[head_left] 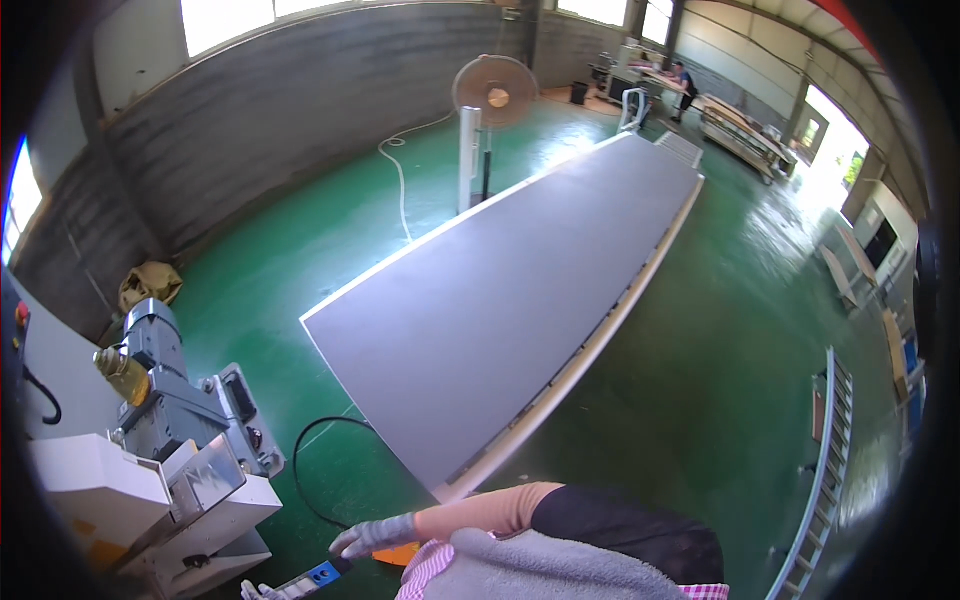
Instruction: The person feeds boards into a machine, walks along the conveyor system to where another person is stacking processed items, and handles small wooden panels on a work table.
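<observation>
My right arm reaches across to the left over the lower edge. On its end, my right hand [372, 537], in a grey glove, has its fingers loosely stretched with nothing visible in them. Just below its fingertips is the black end of a small grey-and-blue handheld thing [323, 574], whose kind I cannot make out. The other end of that thing meets my left hand [262, 591], gloved and mostly cut off by the lower edge. Something orange [398, 553] shows under my right wrist.
A long grey-topped table [500, 290] stretches ahead. At left stands a machine with a grey motor [155, 335] and white housings [95, 480]. A black cable [297, 465] loops on the green floor. A fan [495, 92], a ladder [822, 470] and a distant person [684, 90] are farther off.
</observation>
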Available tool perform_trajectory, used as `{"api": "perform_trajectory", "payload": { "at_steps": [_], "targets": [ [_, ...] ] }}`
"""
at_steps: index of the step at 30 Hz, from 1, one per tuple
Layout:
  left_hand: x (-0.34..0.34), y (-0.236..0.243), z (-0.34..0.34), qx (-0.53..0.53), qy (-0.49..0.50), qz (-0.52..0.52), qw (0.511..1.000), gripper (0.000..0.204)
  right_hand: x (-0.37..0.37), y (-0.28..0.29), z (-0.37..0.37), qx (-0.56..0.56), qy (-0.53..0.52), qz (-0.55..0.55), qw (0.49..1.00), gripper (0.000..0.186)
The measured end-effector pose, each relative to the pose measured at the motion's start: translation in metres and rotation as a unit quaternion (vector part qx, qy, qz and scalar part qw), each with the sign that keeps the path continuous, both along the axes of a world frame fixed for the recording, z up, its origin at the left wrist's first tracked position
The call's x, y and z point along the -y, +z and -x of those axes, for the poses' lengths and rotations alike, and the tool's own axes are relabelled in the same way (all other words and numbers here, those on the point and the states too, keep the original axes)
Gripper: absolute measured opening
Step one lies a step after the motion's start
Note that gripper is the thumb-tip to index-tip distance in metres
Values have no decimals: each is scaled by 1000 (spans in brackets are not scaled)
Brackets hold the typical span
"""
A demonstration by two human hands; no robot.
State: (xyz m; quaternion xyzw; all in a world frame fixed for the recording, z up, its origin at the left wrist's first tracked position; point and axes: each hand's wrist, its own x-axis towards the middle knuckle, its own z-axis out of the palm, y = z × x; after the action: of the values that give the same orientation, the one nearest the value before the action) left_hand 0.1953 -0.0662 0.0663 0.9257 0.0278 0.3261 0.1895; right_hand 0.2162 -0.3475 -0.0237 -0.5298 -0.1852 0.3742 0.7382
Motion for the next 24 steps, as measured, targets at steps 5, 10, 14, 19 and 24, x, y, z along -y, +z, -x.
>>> {"api": "perform_trajectory", "payload": {
  "at_steps": [5,10,14,19,24],
  "targets": [
    [-5,-13,-14,-155,-23,16,988,44,57,38,45,-166,-84,18,982,67],
    [9,-3,-22,-235,-24,-17,971,46,60,-36,47,-209,-160,-33,964,66],
    [8,-5,-30,-233,-36,-21,972,46,59,-19,42,-210,-163,-37,963,65],
    [-13,-17,-31,-230,-6,24,973,47,53,34,19,-230,-55,48,970,71],
    [-18,-51,-60,-261,59,53,962,43,83,91,21,-230,-51,50,971,59]
  ]
}}
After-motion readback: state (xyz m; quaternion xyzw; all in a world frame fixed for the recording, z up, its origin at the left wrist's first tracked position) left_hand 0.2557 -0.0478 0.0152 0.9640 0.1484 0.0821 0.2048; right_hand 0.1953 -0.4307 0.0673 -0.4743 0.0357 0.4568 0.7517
